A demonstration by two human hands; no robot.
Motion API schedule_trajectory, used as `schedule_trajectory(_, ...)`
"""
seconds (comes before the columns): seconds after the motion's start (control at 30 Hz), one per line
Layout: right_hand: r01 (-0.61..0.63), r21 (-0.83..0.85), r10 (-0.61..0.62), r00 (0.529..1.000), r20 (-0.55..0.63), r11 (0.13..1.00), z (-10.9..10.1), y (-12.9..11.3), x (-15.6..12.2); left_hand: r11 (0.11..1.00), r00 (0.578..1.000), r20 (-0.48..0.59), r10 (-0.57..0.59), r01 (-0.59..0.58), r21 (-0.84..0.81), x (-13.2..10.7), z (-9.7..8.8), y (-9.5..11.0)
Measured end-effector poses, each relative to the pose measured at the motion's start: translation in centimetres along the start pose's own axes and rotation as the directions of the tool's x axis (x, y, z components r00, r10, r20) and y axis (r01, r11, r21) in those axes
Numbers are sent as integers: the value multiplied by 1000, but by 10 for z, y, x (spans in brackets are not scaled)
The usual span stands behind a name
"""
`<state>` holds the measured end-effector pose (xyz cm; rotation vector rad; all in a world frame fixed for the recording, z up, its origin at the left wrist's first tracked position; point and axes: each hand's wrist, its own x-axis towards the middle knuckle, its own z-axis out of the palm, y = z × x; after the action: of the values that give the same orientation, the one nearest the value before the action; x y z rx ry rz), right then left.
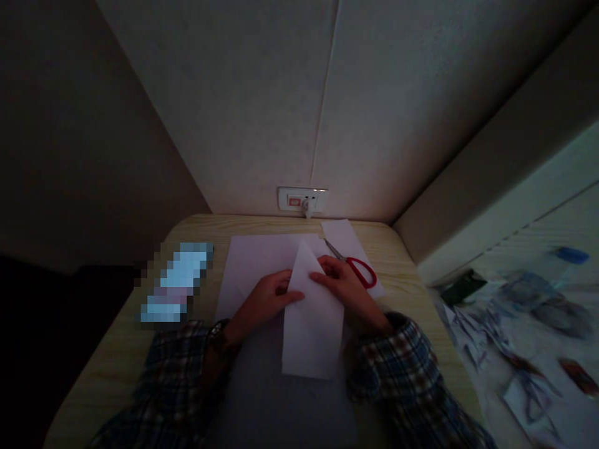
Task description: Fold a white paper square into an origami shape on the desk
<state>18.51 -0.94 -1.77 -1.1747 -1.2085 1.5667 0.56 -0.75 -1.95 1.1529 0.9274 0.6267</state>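
A white sheet of paper (312,330), folded to a point at its far end, is held up between both hands. My left hand (269,298) pinches its left edge, thumb on the near face and fingers behind. On the opposite edge, my right hand (345,284) grips the same way. Beneath them, more white paper (250,252) lies flat on the wooden table (196,234). Scissors with red handles (360,271) rest just beyond my right hand, partly hidden by it, on a white paper strip (339,231).
A blurred-out, bright rectangular object (178,280) lies on the table's left side. A wall socket (302,201) with a plug sits just above the back edge. Right of the table, paper scraps (472,330), a clear plastic item (528,290) and other clutter lie lower down.
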Motion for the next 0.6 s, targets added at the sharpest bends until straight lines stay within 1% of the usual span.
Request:
schedule_trajectory(0.1,0,21,0,1000,18,1000,0,1,-1,1000,1000,-22,20,-21,-8,0,0,2)
schedule_trajectory(0.17,9,9,-9,1000,7,1000,2,0,-2,999,999,-29,33,-34,-11,0,-1,3)
schedule_trajectory(0.3,42,-14,-42,999,-20,999,5,-5,-4,1000,1000,10,17,-18,17,0,0,3)
schedule_trajectory(0.37,37,-9,-38,998,-57,999,6,-5,-4,999,999,42,-4,2,49,-1,1,3)
schedule_trajectory(0.5,54,-19,-56,980,-189,998,6,-1,-2,997,995,78,-59,54,60,-3,1,4)
schedule_trajectory(0.53,58,-32,-63,978,-199,998,5,0,-1,996,994,85,-69,63,61,-4,1,5)
schedule_trajectory(0.6,55,-47,-62,983,-174,997,6,0,-1,994,992,101,-76,68,87,-5,2,4)
